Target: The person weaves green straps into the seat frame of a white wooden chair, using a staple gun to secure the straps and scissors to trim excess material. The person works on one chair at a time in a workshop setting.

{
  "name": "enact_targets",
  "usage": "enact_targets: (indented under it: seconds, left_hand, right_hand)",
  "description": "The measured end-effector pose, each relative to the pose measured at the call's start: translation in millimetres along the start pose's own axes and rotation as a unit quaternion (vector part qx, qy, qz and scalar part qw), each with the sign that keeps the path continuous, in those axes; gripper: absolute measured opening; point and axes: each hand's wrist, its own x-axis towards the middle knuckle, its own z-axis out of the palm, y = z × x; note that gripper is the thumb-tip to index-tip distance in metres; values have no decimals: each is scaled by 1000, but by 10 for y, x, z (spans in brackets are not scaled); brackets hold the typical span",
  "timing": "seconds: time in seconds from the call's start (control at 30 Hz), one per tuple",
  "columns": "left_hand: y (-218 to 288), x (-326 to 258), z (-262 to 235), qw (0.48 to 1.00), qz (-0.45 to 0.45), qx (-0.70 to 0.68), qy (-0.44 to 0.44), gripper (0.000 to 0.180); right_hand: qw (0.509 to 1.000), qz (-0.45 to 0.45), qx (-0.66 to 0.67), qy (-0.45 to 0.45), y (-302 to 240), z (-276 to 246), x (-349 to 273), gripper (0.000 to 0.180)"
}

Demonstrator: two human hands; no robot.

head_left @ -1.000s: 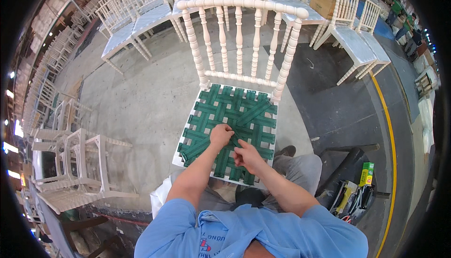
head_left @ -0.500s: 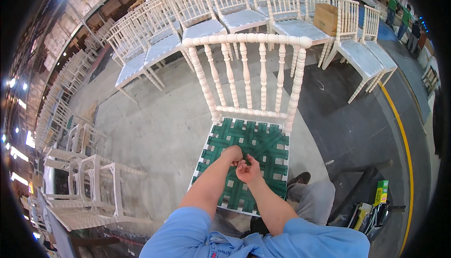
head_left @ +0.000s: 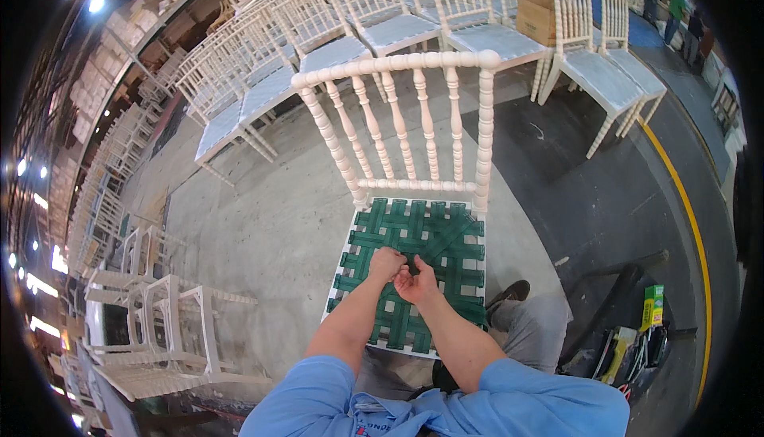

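Observation:
A white spindle-back chair [head_left: 414, 119] stands in front of me, its seat woven from green webbing straps [head_left: 426, 238]. My left hand [head_left: 385, 264] and my right hand [head_left: 417, 283] meet over the middle of the seat, fingers pinched on a green strap where the weave crosses. Both forearms reach in from the lower edge, in light blue sleeves. What lies between the fingertips is partly hidden by the hands.
Rows of white chairs [head_left: 318, 31] line the back and left side [head_left: 159, 325]. A cardboard box [head_left: 535, 17] rests on one chair seat. A yellow floor line [head_left: 692, 222] curves at the right. Tools and a green box [head_left: 651, 310] lie at the lower right near my shoe [head_left: 509, 292].
The view has tilted up, showing more of the chair rows. My hands have stayed together on the green webbing, shifting slightly toward the seat's middle.

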Motion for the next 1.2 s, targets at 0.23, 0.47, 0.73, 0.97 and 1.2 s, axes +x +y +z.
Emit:
enact_targets:
  seconds: [0.23,0.47,0.73,0.97,1.2]
  left_hand:
    - [-533,-146,53,982,27,-53,178,25]
    - [-26,99,-387,846,50,-507,156,15]
    - [5,-271,-1124,843,117,-482,210,15]
    - [-224,-571,-724,877,79,-457,127,13]
    - [88,-854,-1451,706,222,-639,211,12]
  right_hand:
    - [819,-171,-543,73,-34,-229,-933,44]
    - [489,-358,-771,196,-1187,-937,-1536,79]
    - [324,-134,-901,256,-752,-863,-1962,67]
    - [379,26,-922,81,-447,-716,-2473,56]
    - [201,-210,-955,64,-621,-564,-2456,59]
